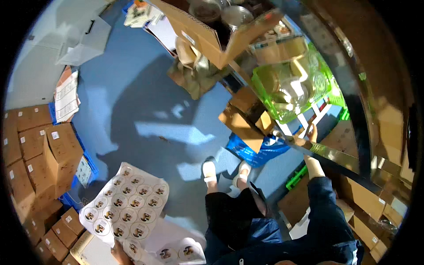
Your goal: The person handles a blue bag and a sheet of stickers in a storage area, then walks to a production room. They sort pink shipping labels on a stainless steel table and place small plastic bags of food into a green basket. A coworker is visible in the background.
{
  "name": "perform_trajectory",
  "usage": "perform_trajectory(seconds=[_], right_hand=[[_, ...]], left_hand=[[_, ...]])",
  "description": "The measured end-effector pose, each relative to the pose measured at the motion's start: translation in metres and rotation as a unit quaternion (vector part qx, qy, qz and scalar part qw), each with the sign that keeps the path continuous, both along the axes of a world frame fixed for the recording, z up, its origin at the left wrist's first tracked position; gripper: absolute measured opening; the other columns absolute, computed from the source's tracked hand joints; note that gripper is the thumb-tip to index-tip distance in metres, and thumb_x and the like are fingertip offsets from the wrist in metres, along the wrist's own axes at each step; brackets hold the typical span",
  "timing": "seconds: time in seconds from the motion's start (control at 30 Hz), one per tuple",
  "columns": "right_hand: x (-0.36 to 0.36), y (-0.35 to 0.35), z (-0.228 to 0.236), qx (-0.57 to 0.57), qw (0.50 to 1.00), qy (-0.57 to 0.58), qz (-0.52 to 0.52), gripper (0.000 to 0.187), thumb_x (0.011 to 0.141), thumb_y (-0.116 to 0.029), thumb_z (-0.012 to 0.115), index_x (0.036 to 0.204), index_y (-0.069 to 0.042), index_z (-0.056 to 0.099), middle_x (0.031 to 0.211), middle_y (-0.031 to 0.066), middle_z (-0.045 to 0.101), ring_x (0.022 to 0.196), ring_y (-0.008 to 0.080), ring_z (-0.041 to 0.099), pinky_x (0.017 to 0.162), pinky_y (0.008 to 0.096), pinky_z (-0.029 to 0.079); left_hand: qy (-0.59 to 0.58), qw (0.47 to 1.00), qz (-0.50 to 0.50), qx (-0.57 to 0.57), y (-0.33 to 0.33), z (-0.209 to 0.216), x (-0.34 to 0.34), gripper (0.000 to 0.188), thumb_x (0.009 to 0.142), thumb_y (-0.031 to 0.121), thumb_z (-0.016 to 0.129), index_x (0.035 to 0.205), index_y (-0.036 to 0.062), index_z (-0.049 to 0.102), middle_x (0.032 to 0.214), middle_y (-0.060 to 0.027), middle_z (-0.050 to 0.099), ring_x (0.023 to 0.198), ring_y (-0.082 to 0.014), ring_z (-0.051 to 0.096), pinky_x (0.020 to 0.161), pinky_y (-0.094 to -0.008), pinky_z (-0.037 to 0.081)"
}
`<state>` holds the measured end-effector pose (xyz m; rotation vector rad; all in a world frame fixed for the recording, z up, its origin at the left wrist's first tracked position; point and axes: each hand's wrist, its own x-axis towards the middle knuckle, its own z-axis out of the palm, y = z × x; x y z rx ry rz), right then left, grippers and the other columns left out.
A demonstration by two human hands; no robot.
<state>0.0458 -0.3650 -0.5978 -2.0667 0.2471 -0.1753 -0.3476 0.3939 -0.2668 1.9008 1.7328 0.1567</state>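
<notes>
My left hand (120, 254), low at the left, grips the edge of a white sheet (128, 202) printed with rows of round stickers. More of the same round stickers (176, 252) show on a lower part of the sheeting, close to my body. On the right, my right hand (312, 132) is at the metal shelf rail (329, 155), its fingers curled by it and partly hidden. Just beyond that hand stands a green basket (282, 115) holding clear containers. A blue plastic bag (256, 150) and an open cardboard box (243, 121) lie nearby.
Stacked cardboard boxes (37, 145) line the left side. A large open carton (201, 37) with clear round containers sits at the far top. Cloth-like brown material (192, 79) lies on the blue floor (145, 101). More cartons (362, 194) fill shelving at the right.
</notes>
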Motion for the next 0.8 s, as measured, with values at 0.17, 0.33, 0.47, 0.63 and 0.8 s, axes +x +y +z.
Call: perform_trajectory(seconds=[0.17,0.33,0.47,0.63,0.8], right_hand=[[-0.032,-0.014,-0.025,0.067,0.968,0.149,-0.191,0.06,0.076,-0.024,0.064,0.125,-0.005,0.033,0.114,0.0138,0.043,0.099,0.0218,0.045,0.084,0.0348,0.04],[0.009,-0.005,-0.057,-0.233,0.939,0.242,-0.076,0.049,0.076,-0.024,0.064,0.114,-0.004,0.04,0.105,0.015,0.047,0.09,0.0241,0.048,0.076,0.0365,0.041],[0.042,-0.004,-0.089,-0.319,0.901,0.295,-0.02,0.04,0.076,-0.024,0.063,0.105,-0.003,0.045,0.098,0.0161,0.051,0.082,0.026,0.05,0.071,0.0379,0.042],[0.044,0.008,-0.092,-0.356,0.878,0.313,0.064,0.031,0.075,-0.024,0.063,0.094,-0.002,0.052,0.089,0.0173,0.055,0.073,0.0284,0.053,0.064,0.0396,0.043],[-0.049,0.019,-0.013,-0.315,0.888,0.294,0.16,0.025,0.075,-0.024,0.062,0.083,-0.001,0.059,0.08,0.0186,0.06,0.063,0.0307,0.056,0.056,0.0414,0.044]], left_hand=[[-0.037,0.992,-0.066,-0.105,0.009,-0.003,0.025,0.033,0.084,0.019,0.051,0.098,-0.0114,0.055,0.083,-0.0139,0.061,0.068,-0.0192,0.058,0.057,-0.0297,0.048],[0.107,0.983,-0.127,-0.075,0.012,0.005,0.026,0.036,0.087,0.024,0.045,0.113,-0.0004,0.051,0.103,-0.0125,0.057,0.087,-0.0216,0.056,0.072,-0.0323,0.047],[0.282,0.927,-0.247,-0.017,0.004,0.01,0.039,0.038,0.09,0.025,0.04,0.121,0.0058,0.049,0.112,-0.0119,0.057,0.096,-0.0249,0.056,0.082,-0.0315,0.046],[0.314,0.885,-0.344,-0.005,0.011,0.009,0.012,0.037,0.09,0.024,0.04,0.122,0.0069,0.049,0.11,-0.0117,0.058,0.091,-0.0249,0.057,0.085,-0.0331,0.044],[-0.051,0.989,0.052,-0.128,0.003,-0.017,0.047,0.032,0.085,0.019,0.048,0.101,-0.0064,0.057,0.087,-0.0131,0.062,0.07,-0.0239,0.061,0.059,-0.0331,0.051]])
